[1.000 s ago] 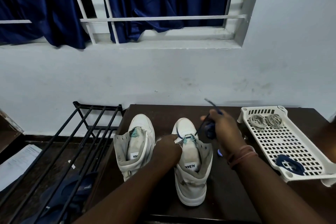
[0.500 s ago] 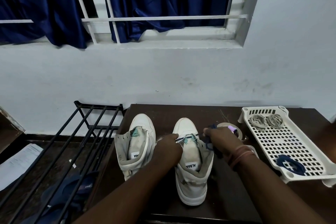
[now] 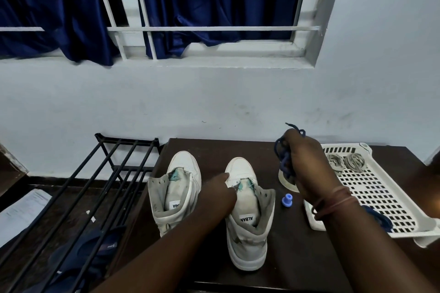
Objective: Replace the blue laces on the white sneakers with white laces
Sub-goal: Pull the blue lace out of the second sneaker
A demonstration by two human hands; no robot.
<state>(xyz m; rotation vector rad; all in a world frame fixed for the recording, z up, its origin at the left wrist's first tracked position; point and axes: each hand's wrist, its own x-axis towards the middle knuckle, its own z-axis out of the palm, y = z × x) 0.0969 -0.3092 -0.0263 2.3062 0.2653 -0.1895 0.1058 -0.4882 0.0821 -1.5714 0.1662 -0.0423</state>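
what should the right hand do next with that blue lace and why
Probably drop the blue lace into the white tray. The right hand holds it bunched and clear of the right sneaker, whose eyelets look empty; another blue lace already lies in the tray, with the pale laces at its far end. The left hand steadies the sneaker.

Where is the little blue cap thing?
In the head view, the little blue cap sits on the dark table, just right of the right sneaker and left of the white tray.

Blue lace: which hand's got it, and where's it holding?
The right hand grips the bunched blue lace around its middle, with one end poking up above the fingers.
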